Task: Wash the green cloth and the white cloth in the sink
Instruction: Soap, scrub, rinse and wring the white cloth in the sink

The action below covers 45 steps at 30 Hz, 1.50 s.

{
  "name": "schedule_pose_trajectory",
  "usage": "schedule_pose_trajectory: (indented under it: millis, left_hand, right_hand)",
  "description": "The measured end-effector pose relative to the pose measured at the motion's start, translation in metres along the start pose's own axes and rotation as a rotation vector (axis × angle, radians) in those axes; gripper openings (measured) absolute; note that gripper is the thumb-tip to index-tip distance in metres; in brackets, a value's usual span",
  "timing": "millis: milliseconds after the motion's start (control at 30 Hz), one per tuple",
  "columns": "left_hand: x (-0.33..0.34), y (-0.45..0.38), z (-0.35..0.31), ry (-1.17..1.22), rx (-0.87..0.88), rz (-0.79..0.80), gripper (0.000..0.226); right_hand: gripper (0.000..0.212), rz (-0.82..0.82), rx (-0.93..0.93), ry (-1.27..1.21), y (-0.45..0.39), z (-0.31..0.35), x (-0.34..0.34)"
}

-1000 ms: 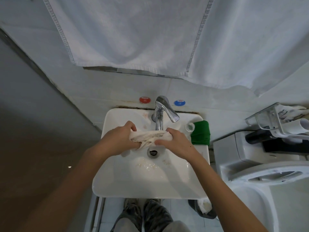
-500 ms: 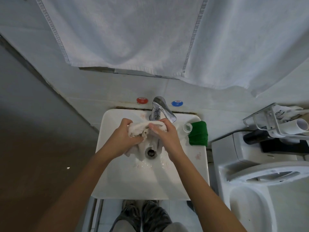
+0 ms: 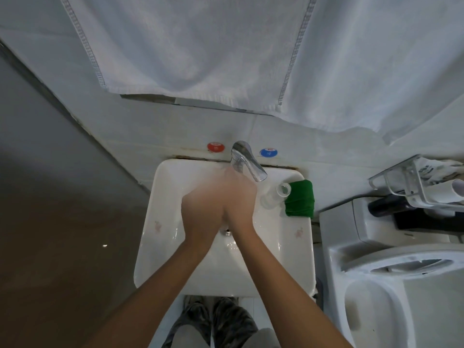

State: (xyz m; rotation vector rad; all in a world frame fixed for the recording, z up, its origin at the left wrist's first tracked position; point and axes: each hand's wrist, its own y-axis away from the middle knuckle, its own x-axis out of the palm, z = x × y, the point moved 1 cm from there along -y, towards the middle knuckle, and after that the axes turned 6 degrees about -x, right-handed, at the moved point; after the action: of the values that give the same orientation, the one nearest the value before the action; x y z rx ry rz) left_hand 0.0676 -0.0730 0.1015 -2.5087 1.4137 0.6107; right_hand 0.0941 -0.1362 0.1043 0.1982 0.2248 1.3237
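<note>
Washing seems half done at most: both hands, left hand (image 3: 200,209) and right hand (image 3: 241,204), blur together under the tap (image 3: 247,160); fingers' state and the white cloth cannot be told. Right of the fingers, the green cloth (image 3: 300,198) waits folded on the sink (image 3: 160,222) rim.

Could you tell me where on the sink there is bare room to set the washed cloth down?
The sink rim's left side is bare. The right back corner is crowded by the green cloth and a clear bottle; bare rim lies nearer than them.

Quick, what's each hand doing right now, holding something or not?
Left hand: blurred by motion, pressed against the other under the tap; grip cannot be told.
Right hand: equally blurred; cannot be told.
</note>
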Motion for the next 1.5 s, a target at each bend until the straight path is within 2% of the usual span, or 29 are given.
schedule_pose_trajectory:
  millis: [100,167,233,300,433,567,700,867,1000,1133,1200,1300,1433,1500]
  left_hand:
    - [-0.005,-0.020,0.002,0.028,-0.100,0.005,0.037]
    - [-0.005,-0.010,0.003,0.030,-0.108,0.045,0.037]
    - [-0.002,0.011,-0.005,0.019,-0.059,0.099,0.040]
    - [-0.001,0.011,-0.010,0.002,-0.027,0.082,0.040]
    - [-0.004,-0.022,0.001,0.005,-0.076,0.020,0.041]
    - [0.004,0.003,0.001,0.034,-0.040,0.022,0.039]
    - [0.000,-0.021,0.009,0.034,-0.076,0.023,0.037]
    - [0.004,0.000,0.000,0.089,-0.034,0.037,0.041]
    - [-0.002,-0.022,0.014,0.045,-0.030,0.027,0.038]
    - [0.000,0.006,0.007,0.035,0.028,0.041,0.037]
    - [-0.004,0.000,0.011,0.023,0.030,0.050,0.039]
    - [-0.009,-0.011,0.017,0.016,-0.006,0.014,0.044]
    - [-0.002,0.016,0.014,0.047,0.004,0.054,0.041]
    - [-0.005,0.005,0.015,0.022,0.027,0.046,0.042]
  right_hand:
    - [0.027,0.109,-0.040,0.061,0.019,-0.002,0.001]
    - [0.031,0.156,-0.036,0.074,0.013,-0.003,-0.004]
    - [0.037,0.100,0.019,0.059,-0.005,-0.002,-0.008]
    - [0.041,0.086,0.043,0.036,-0.007,-0.002,-0.006]
    - [0.036,0.232,-0.089,0.163,0.014,-0.003,-0.003]
    - [0.041,0.150,-0.009,0.147,-0.012,0.004,-0.003]
    - [0.035,0.238,-0.126,0.211,0.012,-0.003,-0.003]
    - [0.043,0.143,0.017,0.182,-0.010,0.006,-0.001]
    - [0.041,0.226,-0.126,0.224,0.020,-0.008,-0.003]
    - [0.042,0.122,-0.009,0.185,-0.001,-0.009,-0.001]
    - [0.042,0.100,-0.082,0.194,0.012,-0.015,0.001]
    - [0.044,0.152,-0.167,0.193,0.034,-0.024,0.000]
    - [0.042,0.090,-0.008,0.177,0.003,-0.015,0.001]
    - [0.042,0.111,-0.064,0.141,0.014,-0.015,0.001]
